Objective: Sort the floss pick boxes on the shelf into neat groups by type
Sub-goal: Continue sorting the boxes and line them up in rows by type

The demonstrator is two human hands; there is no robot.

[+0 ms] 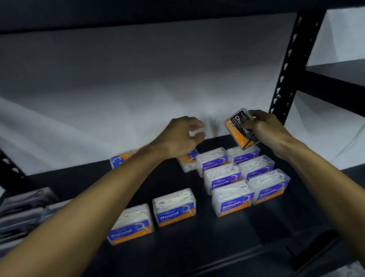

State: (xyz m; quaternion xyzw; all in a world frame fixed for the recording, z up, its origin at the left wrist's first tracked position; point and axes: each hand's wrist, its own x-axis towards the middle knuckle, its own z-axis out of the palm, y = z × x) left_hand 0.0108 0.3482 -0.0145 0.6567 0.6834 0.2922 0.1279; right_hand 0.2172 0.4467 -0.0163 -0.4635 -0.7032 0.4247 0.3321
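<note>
A dark shelf (246, 235) on a black metal rack stands before a pale sheet backdrop. The right hand (267, 129) holds a black-and-orange Charcoal box (239, 128) in the air, fingers clamped on it, above the back of a two-column block of Smooth boxes (238, 178). The box is tilted, its long axis running from upper left down to lower right. The left hand (181, 136) hovers with fingers loosely curled and apart, seemingly empty. Two Round boxes (174, 207) sit nearer the front.
</note>
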